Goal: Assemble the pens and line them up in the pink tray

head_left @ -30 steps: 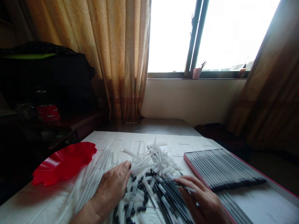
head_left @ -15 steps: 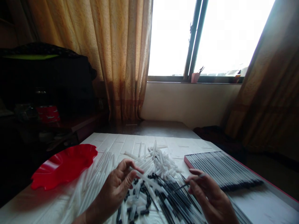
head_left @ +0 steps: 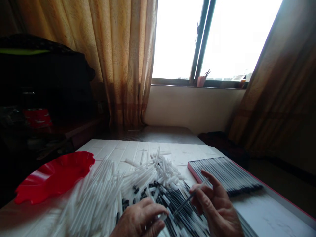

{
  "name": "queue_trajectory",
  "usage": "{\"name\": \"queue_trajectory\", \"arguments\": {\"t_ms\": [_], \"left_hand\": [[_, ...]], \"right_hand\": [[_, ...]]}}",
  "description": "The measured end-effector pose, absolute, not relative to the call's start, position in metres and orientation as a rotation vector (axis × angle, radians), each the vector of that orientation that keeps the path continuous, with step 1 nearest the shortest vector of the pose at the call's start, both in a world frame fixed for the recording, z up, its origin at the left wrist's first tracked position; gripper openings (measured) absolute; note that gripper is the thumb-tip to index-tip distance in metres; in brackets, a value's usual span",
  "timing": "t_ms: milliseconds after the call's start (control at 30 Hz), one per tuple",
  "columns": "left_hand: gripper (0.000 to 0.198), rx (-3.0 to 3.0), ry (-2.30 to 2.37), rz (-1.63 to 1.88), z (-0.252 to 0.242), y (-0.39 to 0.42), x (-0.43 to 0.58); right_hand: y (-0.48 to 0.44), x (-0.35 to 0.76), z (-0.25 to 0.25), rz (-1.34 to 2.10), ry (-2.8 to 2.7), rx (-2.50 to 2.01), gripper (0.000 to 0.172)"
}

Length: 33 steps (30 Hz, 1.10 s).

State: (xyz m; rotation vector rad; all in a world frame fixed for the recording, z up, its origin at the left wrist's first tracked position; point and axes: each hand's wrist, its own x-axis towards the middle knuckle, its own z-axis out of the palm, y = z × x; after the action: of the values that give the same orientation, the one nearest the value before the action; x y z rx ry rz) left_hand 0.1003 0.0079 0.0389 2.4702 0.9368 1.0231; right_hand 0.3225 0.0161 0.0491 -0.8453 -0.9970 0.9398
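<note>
My right hand pinches a thin pen refill, dark along its lower part and pale at the top, slanting down to the left. Lower and to the left, my left hand has its thumb and fingers closed on a small translucent plastic piece, mostly hidden. Under and between the hands lies a heap of dark refills. Small black plastic parts are scattered behind my left hand. Clear pen barrels lie in a large pile to its left.
Short whitish translucent pieces are heaped behind the hands. A red-edged tray holding a row of pens sits at right. A red scalloped bowl stands at the left edge of the white-covered table.
My left hand has moved down and right, nearer the lower end of the refill. My right hand still holds the refill. The view has shifted slightly to the right.
</note>
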Motion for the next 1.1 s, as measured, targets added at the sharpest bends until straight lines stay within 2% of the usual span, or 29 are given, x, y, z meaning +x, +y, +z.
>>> {"name": "queue_trajectory", "arguments": {"t_ms": [233, 800, 1000, 1100], "left_hand": [[0.032, 2.483, 0.916, 1.111, 0.024, 0.009, 0.103], [0.026, 2.468, 0.951, 1.039, 0.033, 0.006, 0.103], [0.021, 2.325, 1.031, 0.961, 0.040, 0.001, 0.104], [0.024, 2.194, 1.041, 0.966, 0.041, -0.001, 0.104]], "right_hand": [[0.010, 0.316, 0.046, 0.915, -1.065, -0.854, 0.053], [0.012, 0.313, 0.036, 0.893, -1.140, -0.813, 0.046], [0.013, 0.319, 0.033, 0.641, -1.523, -0.835, 0.015], [0.014, 0.317, 0.028, 0.449, -1.905, -0.725, 0.029]]}}
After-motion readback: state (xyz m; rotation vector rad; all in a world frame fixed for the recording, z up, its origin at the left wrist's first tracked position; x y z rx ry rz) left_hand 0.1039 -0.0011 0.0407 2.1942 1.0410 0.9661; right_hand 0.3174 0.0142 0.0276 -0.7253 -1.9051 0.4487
